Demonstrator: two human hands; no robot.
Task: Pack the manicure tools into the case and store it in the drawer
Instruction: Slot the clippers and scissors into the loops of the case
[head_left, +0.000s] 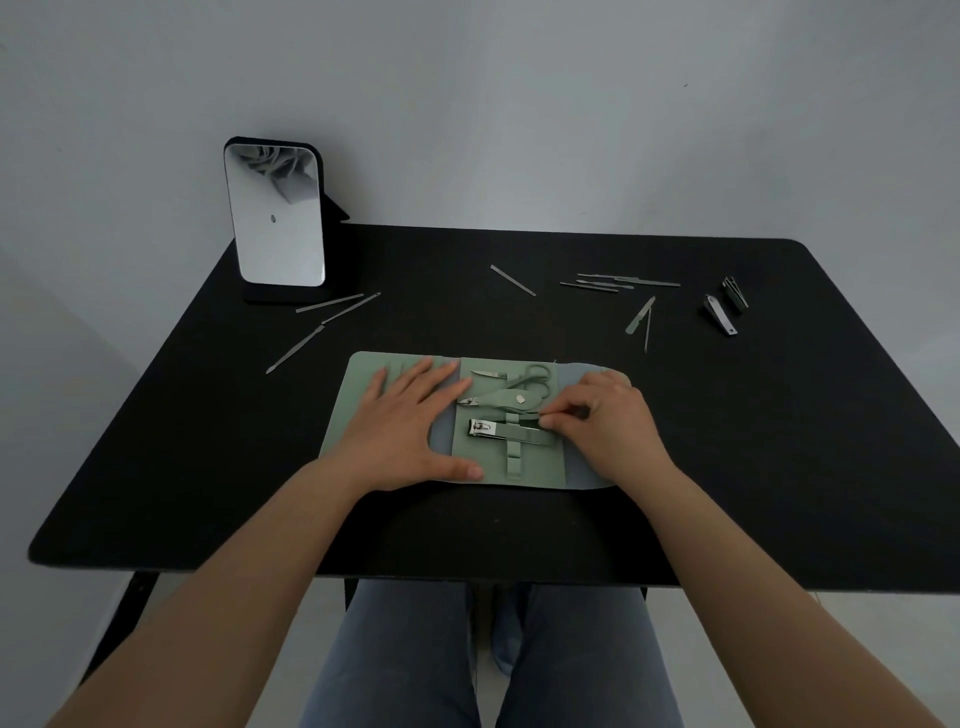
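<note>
A green manicure case (358, 387) lies unfolded on the black table (208, 441). Its middle panel holds small scissors (524, 375), a green-handled nipper (501, 398) and a large nail clipper (511, 433) under a strap. My left hand (410, 431) lies flat on the case's left flap. My right hand (610, 423) pinches the right end of the large nail clipper. Thin metal tools lie loose at the back: three near the mirror (332, 317), one in the middle (512, 280), several at the right (621, 283), plus two small clippers (724, 306).
A standing mirror (278, 215) is at the table's back left corner, against a grey wall. My legs in jeans (488, 660) show under the table's front edge. No drawer is in view.
</note>
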